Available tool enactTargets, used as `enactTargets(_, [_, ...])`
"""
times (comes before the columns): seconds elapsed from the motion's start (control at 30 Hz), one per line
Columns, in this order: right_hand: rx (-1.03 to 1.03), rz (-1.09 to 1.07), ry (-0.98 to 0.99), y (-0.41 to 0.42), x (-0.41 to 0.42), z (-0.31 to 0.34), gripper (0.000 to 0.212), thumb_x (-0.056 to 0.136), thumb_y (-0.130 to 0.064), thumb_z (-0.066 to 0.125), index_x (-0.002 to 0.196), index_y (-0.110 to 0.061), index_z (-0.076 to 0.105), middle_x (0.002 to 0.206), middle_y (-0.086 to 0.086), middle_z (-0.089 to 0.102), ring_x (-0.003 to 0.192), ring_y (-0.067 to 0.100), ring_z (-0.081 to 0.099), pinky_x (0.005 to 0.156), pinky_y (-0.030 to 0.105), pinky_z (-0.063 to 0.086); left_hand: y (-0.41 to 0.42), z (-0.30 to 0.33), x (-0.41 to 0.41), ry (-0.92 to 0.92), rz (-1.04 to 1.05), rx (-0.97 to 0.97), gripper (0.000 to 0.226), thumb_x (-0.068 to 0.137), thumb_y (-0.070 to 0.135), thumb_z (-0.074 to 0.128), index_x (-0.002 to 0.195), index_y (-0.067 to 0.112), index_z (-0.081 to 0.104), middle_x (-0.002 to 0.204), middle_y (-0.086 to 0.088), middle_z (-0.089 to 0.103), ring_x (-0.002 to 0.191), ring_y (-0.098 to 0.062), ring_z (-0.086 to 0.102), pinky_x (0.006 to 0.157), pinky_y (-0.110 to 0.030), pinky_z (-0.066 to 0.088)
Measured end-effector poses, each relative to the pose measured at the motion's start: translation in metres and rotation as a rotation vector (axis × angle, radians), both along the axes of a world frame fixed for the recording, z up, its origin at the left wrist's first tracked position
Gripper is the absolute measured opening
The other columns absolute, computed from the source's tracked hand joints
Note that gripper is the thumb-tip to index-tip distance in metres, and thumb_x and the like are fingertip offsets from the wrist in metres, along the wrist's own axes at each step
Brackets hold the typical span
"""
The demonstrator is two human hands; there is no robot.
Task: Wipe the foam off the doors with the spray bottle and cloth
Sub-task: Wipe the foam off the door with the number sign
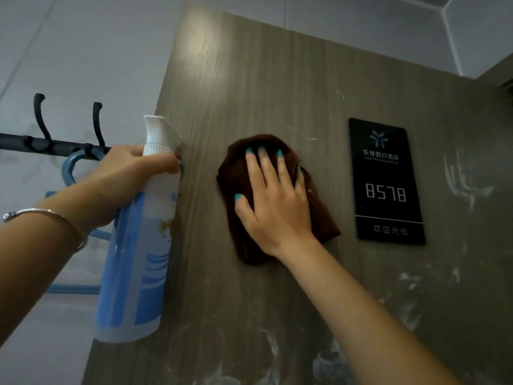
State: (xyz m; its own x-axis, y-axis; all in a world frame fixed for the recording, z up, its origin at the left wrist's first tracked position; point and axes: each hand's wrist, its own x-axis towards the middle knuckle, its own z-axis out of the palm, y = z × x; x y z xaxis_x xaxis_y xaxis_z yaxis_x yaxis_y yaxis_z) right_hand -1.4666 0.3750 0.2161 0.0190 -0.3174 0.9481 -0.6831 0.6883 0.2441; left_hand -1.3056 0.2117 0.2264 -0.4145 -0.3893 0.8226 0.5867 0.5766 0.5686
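Right hand: the right hand (pixel 273 201) lies flat with fingers spread, palm pressing a folded brown cloth (pixel 274 198) against the door; it curls round nothing, which spreads the pressure for wiping.
Cloth: directly under the palm, touching the wood-grain door (pixel 249 79), just left of the black room-number plaque (pixel 387 182).
Left hand: the left hand (pixel 130 179) wraps round the neck of the spray bottle (pixel 138 245), a fingertip by the trigger, nozzle close to the door's edge, probably kept ready for another spray.
Foam: white smears (pixel 463 182) lie right of the plaque and along the door's lower part, well apart from the cloth; those patches look not yet wiped.
Behind: black coat hooks (pixel 41 120) on the wall, left of the bottle.
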Motion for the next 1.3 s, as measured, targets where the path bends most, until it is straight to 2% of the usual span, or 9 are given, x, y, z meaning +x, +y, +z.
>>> enactTargets(0.13, [0.095,-0.058,-0.028,0.013,-0.004,0.01,0.062,0.098,-0.061,0.023,0.155,-0.043,0.01,0.165,-0.012,0.007,0.153,0.02,0.0,0.119,0.06,0.001,0.006,0.001,-0.003,0.003,0.03,0.006,0.055,0.055,0.032,0.075,0.1,0.001,0.069,0.091,-0.022,0.07,0.067,-0.023,0.066,0.066,-0.036,0.057])
enactTargets(0.27, [-0.091,-0.045,-0.133,0.002,0.0,0.091,0.06,0.096,-0.067,0.032,0.152,-0.051,0.015,0.164,-0.018,0.009,0.153,0.019,0.0,0.116,0.065,-0.001,0.017,0.005,-0.01,0.026,0.197,-0.016,0.025,0.078,0.025,0.074,0.088,0.003,0.066,0.078,-0.015,0.062,0.064,-0.022,0.056,0.058,-0.029,0.045])
enactTargets(0.43, [-0.209,-0.031,-0.248,-0.042,0.031,0.143,0.067,0.095,-0.071,0.028,0.155,-0.046,0.011,0.165,-0.013,0.004,0.152,0.023,-0.004,0.115,0.066,0.003,0.018,0.005,-0.007,0.009,0.222,-0.031,0.023,0.077,0.029,0.073,0.085,0.009,0.063,0.084,-0.015,0.066,0.071,-0.023,0.061,0.061,-0.033,0.049])
enactTargets(0.53, [-0.049,-0.03,-0.106,-0.079,0.053,0.128,0.065,0.096,-0.068,0.028,0.155,-0.045,0.011,0.166,-0.01,0.004,0.152,0.026,-0.001,0.117,0.064,0.004,0.017,0.005,-0.007,-0.007,0.232,-0.055,0.02,0.078,0.03,0.071,0.084,0.014,0.061,0.085,-0.012,0.064,0.075,-0.024,0.062,0.066,-0.035,0.052])
enactTargets(0.7, [0.105,-0.014,-0.002,-0.066,0.046,0.13,0.061,0.098,-0.066,0.029,0.154,-0.046,0.014,0.165,-0.012,0.008,0.153,0.022,0.003,0.119,0.059,0.008,0.014,0.006,-0.005,-0.034,0.259,-0.069,0.028,0.08,0.031,0.071,0.095,0.009,0.062,0.081,-0.01,0.061,0.072,-0.023,0.058,0.058,-0.029,0.045])
enactTargets(0.8, [-0.034,-0.016,-0.072,-0.03,0.021,0.138,0.06,0.097,-0.068,0.03,0.152,-0.05,0.017,0.164,-0.015,0.011,0.152,0.018,0.004,0.119,0.056,0.008,0.015,0.008,-0.003,-0.048,0.288,-0.086,0.028,0.078,0.028,0.073,0.092,0.005,0.064,0.074,-0.009,0.059,0.063,-0.02,0.054,0.054,-0.027,0.041])
enactTargets(0.97, [-0.304,-0.031,-0.268,0.042,-0.026,0.139,0.061,0.098,-0.066,0.025,0.154,-0.046,0.015,0.165,-0.013,0.008,0.153,0.019,0.003,0.118,0.055,0.011,0.011,0.006,-0.004,-0.055,0.224,-0.093,0.03,0.078,0.028,0.072,0.096,0.005,0.065,0.085,-0.017,0.065,0.07,-0.023,0.06,0.061,-0.032,0.049])
enactTargets(1.13, [-0.446,-0.074,-0.32,0.033,-0.023,0.135,0.063,0.101,-0.06,0.022,0.157,-0.037,0.008,0.166,-0.005,0.003,0.153,0.026,0.001,0.12,0.056,0.009,0.009,0.005,-0.004,-0.037,0.194,-0.082,0.027,0.078,0.026,0.072,0.094,0.006,0.065,0.09,-0.021,0.066,0.075,-0.026,0.06,0.067,-0.035,0.049])
enactTargets(1.3, [-0.251,-0.035,-0.157,-0.035,0.02,0.124,0.063,0.099,-0.063,0.026,0.156,-0.042,0.012,0.166,-0.01,0.007,0.153,0.024,0.001,0.119,0.056,0.009,0.01,0.004,-0.005,-0.019,0.142,-0.057,0.018,0.079,0.026,0.071,0.084,0.012,0.061,0.081,-0.012,0.061,0.073,-0.024,0.059,0.067,-0.035,0.05])
